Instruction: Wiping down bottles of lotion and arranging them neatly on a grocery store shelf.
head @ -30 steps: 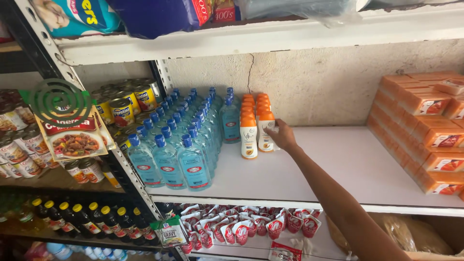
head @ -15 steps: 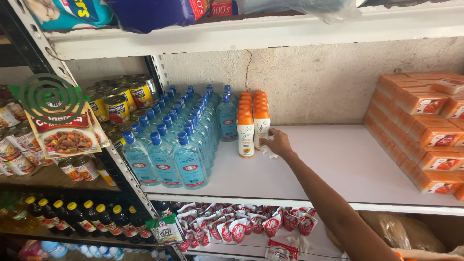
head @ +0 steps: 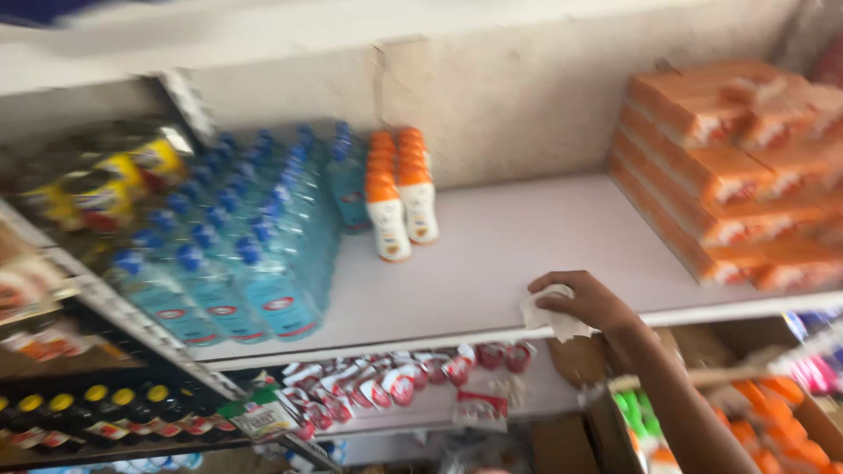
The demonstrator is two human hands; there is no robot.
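My right hand [head: 587, 301] rests near the front edge of the white shelf [head: 527, 237], closed on a crumpled white cloth [head: 555, 321] that touches the shelf surface. The arm reaches in from the lower right. Two rows of white bottles with orange caps [head: 402, 197] stand further back and to the left of the hand, well apart from it. Left of them is a block of blue-capped clear bottles [head: 250, 241]. My left hand is out of sight. The picture is blurred by motion.
Stacked orange packs [head: 733, 180] fill the shelf's right end. Yellow-labelled jars [head: 105, 189] sit on a rack at far left, dark bottles with yellow caps [head: 97, 408] below. Red-and-white sachets [head: 395, 382] hang under the shelf edge. Green and orange items [head: 702, 421] lie lower right.
My right hand has drawn back from the orange-capped bottles, moving right and toward the shelf's front edge with the cloth. The camera has swung, so the view is blurred.
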